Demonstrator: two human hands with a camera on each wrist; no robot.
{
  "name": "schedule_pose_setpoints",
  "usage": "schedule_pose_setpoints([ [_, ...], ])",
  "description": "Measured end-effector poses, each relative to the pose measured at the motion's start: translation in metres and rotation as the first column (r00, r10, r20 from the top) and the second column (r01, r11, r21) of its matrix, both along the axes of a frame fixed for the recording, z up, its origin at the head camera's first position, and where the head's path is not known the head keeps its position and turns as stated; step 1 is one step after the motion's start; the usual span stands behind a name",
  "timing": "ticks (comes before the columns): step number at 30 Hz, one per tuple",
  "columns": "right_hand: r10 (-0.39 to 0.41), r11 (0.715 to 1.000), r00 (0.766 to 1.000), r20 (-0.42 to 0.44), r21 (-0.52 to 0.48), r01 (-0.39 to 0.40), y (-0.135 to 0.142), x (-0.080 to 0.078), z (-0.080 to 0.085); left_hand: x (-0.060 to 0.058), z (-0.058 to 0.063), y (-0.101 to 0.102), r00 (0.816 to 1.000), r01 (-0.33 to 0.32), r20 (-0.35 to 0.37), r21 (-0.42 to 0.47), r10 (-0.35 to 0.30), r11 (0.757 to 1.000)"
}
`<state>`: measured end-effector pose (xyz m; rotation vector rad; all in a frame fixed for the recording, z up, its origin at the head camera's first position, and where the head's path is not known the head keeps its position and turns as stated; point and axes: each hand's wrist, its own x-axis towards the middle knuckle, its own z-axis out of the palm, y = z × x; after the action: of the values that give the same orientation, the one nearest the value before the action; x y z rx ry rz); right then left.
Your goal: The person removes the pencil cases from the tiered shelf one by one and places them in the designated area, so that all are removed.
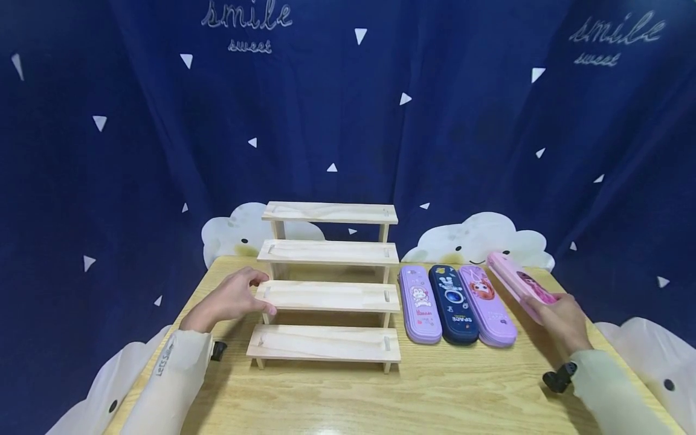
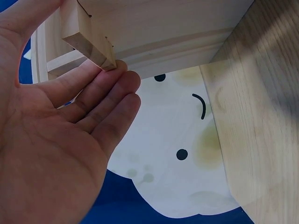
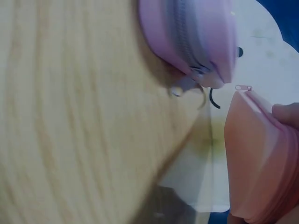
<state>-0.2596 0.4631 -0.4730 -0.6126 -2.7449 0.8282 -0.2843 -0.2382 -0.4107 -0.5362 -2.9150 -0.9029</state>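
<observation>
My left hand (image 1: 234, 297) grips the left end of a stepped wooden display rack (image 1: 326, 296), at the second tier from the bottom. Its thumb lies at that board's front edge and the fingers at the back edge. In the left wrist view the fingertips touch the end of a wooden board (image 2: 86, 39). To the right, my right hand (image 1: 562, 325) holds a pink pencil case (image 1: 513, 279) by its near end, tilted up off the table. The right wrist view shows this pink case's side (image 3: 252, 149) and zipper pull, with much of the hand out of frame.
Between rack and right hand, three pencil cases lie side by side: a lilac one (image 1: 416, 305), a navy space one (image 1: 454, 305) and a purple one (image 1: 487, 305). They stand on a wooden table (image 1: 326, 402). A dark blue curtain (image 1: 337, 109) with white clouds hangs behind.
</observation>
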Motion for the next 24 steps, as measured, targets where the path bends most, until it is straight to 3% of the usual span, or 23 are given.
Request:
schedule_pose_setpoints([
  [9, 0.005, 1.0, 0.999, 0.038, 0.003, -0.006, -0.007, 0.002, -0.012, 0.001, 0.001, 0.0, 1.0, 0.001, 0.004, -0.001, -0.001, 1.0],
  [24, 0.048, 0.998, 0.996, 0.07, 0.043, -0.052, -0.017, 0.003, -0.016, 0.001, 0.001, 0.002, 1.0, 0.007, -0.02, -0.003, -0.007, 1.0],
])
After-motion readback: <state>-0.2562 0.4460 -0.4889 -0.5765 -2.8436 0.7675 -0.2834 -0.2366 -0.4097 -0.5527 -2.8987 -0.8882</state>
